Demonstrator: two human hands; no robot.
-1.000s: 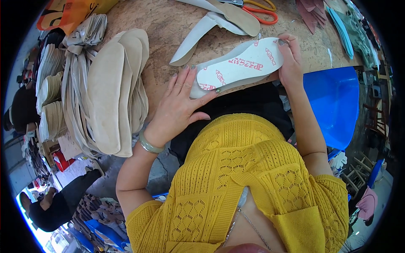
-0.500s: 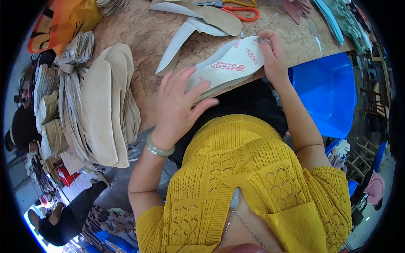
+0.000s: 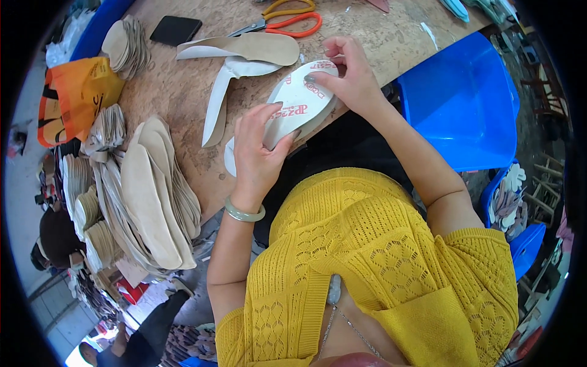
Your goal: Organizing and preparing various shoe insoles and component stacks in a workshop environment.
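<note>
A white insole [image 3: 301,103] with red print lies slantwise at the table's near edge, on top of another pale sole-shaped piece [image 3: 315,126] that shows along its edge. My left hand [image 3: 257,142], with a pale green bangle at the wrist, grips the insole's middle between thumb and fingers. At the far right end my right hand [image 3: 354,76] holds the toe or heel rim, thumb on top and fingers curled at the edge. Just beyond lie folded white and beige lining pieces [image 3: 244,52]. Which layers the fingers pinch underneath is hidden.
Orange-and-yellow-handled scissors [image 3: 287,23] and a black flat case [image 3: 175,30] lie farther back. Large stacks of beige sole pieces [image 3: 156,189] stand at left, near an orange bag [image 3: 76,95]. A blue bin [image 3: 458,110] is at right. Another person [image 3: 147,336] is at lower left.
My right hand has shifted its hold, its thumb now lying over the insole's end. My left hand has closed from spread fingers onto the insole's middle. The view has turned somewhat.
</note>
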